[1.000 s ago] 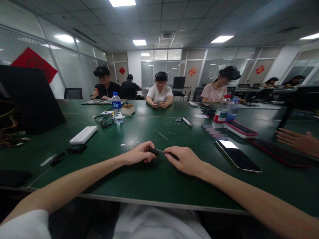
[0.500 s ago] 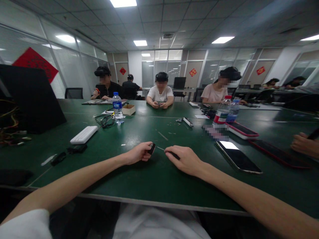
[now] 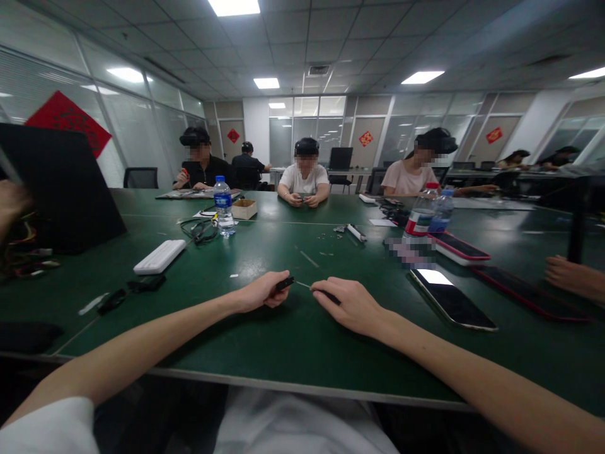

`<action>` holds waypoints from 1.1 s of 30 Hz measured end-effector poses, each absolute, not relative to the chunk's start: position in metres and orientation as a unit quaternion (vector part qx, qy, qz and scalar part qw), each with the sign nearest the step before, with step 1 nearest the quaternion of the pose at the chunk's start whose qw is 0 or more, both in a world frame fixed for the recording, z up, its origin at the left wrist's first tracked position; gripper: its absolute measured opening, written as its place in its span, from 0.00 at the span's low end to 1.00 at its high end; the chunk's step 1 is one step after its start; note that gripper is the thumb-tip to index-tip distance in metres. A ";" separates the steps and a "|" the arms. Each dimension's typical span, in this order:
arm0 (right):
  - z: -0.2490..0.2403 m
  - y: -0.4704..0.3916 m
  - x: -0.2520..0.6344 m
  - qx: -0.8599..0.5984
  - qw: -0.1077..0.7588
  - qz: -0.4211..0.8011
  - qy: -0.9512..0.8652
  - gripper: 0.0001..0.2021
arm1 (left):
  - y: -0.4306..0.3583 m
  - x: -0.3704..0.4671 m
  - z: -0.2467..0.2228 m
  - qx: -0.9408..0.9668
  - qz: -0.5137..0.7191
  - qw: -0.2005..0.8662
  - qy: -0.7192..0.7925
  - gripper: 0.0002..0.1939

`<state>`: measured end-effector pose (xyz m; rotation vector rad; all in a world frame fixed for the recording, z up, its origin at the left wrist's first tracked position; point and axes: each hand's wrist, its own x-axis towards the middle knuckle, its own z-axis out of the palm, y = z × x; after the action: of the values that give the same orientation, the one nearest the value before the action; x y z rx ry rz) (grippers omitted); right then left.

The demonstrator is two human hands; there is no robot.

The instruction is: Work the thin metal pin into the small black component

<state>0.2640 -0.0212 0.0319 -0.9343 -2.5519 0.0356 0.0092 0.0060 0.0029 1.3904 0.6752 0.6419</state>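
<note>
My left hand [image 3: 261, 292] is closed around a small black block-shaped part [image 3: 285, 284], held just above the green table [image 3: 265, 353] with one end facing right. My right hand [image 3: 353, 304] grips a screwdriver [image 3: 302, 284] by its dark handle, most of which is covered by the fingers. Its thin metal shaft points left, and the tip meets or nearly meets the end of the black part; I cannot tell whether it is inside. On the right, a phone [image 3: 451, 299] with a partly lit screen lies beyond my right hand.
A white power strip [image 3: 159, 256], cables [image 3: 201, 228] and a water bottle [image 3: 223, 205] stand left. Small metal bits [image 3: 339, 229] lie ahead by a white stick-like piece [image 3: 356, 232]. More bottles [image 3: 423, 211] are right. Co-workers sit around; one hand [image 3: 574, 277] is at far right.
My left hand has turned the black part from steeply tilted to nearly level. The screwdriver has barely moved. Another person's hand has appeared at the far left, and the far-right hand holds a dark object upright.
</note>
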 end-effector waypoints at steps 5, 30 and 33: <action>0.031 -0.020 0.264 -0.337 0.212 0.017 -0.917 0.16 | 0.003 0.011 0.004 0.633 0.309 0.627 0.333 0.22; 0.029 -0.022 0.263 -0.333 0.200 0.012 -0.922 0.16 | -0.001 0.010 0.009 0.626 0.293 0.642 0.332 0.19; 0.029 -0.022 0.263 -0.336 0.203 0.014 -0.920 0.15 | -0.002 0.010 0.009 0.634 0.291 0.633 0.336 0.19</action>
<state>0.2627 -0.0223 0.0289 -0.9390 -2.5664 0.0392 0.0104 -0.0021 0.0094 1.4504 0.7681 0.6649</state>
